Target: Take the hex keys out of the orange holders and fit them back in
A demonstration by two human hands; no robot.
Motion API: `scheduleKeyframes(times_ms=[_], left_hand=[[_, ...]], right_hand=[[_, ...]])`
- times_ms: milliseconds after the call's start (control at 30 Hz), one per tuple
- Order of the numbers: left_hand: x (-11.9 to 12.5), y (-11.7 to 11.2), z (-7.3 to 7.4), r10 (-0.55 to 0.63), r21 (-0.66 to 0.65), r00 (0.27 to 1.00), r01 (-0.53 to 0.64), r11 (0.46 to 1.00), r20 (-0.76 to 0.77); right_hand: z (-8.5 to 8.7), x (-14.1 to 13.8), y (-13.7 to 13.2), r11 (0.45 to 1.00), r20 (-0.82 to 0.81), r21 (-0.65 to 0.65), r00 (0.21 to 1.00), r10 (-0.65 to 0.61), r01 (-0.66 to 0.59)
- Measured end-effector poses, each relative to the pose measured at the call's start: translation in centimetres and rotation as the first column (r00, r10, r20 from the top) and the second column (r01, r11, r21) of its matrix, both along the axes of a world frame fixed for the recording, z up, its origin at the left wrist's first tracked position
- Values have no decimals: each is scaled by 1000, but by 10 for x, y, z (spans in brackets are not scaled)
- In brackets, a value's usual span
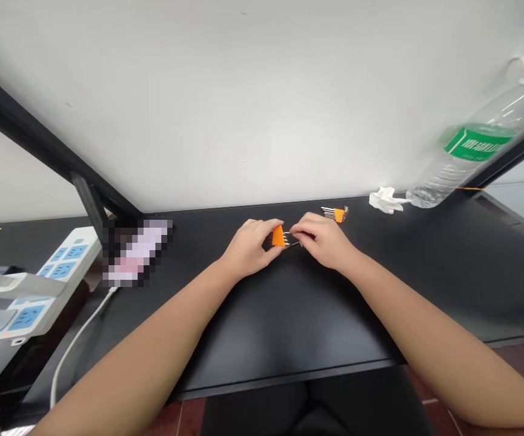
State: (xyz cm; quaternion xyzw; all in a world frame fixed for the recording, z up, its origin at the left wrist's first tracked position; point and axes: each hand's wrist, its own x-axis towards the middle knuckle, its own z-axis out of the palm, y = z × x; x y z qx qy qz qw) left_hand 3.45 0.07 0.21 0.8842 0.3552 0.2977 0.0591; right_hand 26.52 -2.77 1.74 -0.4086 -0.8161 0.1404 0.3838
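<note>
Near the middle of the black table, my left hand [253, 247] grips an orange hex key holder [278, 235] between thumb and fingers. Several metal hex keys stick out of its right side. My right hand [323, 240] is closed in a pinch at the end of one hex key [288, 234], just right of the holder. The fingers partly hide that key. Beyond my right hand lies a second orange holder [339, 215] with several hex keys in it, touched by neither hand.
A large clear bottle [459, 151] with a green label stands at the back right beside crumpled tissue [386, 200]. To the left are a blurred-out phone [139, 253] with a white cable [77, 336], a power strip [57, 281] and a black metal frame [53, 139]. The black table [284, 327] ends at a wall.
</note>
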Motion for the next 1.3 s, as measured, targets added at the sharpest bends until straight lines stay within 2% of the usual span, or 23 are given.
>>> scheduleKeyframes(times_ms=[133,333,500,800,1000,1100,1200,1233,1300], left_hand=[[0,-3,2,-1,18,1000,1,1000,-27],[-1,-3,0,-5,31,999,4,1000,32],[0,-4,0,-14,20,1000,13,1000,16],[-2,-3,-2,-7,-20,997,8,1000,80],[-2,-2,-1,-28,37,1000,29,999,-13],[0,-4,3,-70,61,992,76,995,-105],[2,-7,7,-88,71,992,95,993,-94],[3,-8,7,-94,84,992,100,991,-80],[4,-10,7,-108,120,993,114,986,-55]], right_hand=[[6,1,-5,1000,-37,10,999,-17,18],[6,3,-8,998,-11,68,1000,1,0],[4,-3,-10,998,2,43,999,47,-47],[5,1,-7,999,-24,38,1000,3,-3],[7,0,-10,1000,55,24,998,15,-16],[11,-3,-14,999,106,-31,993,44,-41],[10,-6,-15,980,-42,-197,999,29,-37],[8,-7,-14,954,-139,-295,990,22,-63],[3,-8,-11,860,-353,-479,936,-4,-177]])
